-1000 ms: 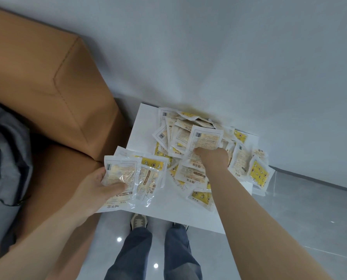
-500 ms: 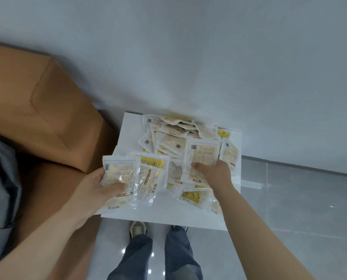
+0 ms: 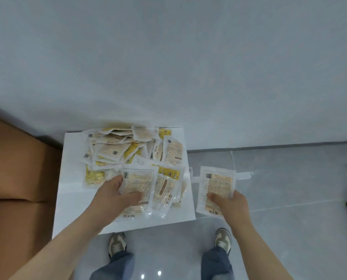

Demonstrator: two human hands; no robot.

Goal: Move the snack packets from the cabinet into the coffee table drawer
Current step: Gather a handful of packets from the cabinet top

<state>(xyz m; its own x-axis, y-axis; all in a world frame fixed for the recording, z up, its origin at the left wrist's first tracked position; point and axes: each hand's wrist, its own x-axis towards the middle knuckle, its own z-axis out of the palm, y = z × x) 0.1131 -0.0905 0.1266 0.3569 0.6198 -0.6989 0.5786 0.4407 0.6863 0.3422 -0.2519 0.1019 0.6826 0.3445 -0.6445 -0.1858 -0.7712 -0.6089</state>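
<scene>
Snack packets (image 3: 126,150) lie heaped at the back of the white cabinet top (image 3: 73,188). Above its front, the left hand (image 3: 114,199) grips a fanned bunch (image 3: 146,184). Past its right edge, the right hand (image 3: 230,204) pinches one packet (image 3: 217,182). The print on the packets is too blurred to read

Home living room, tan sofa (image 3: 17,178), tiled floor (image 3: 279,178)
</scene>
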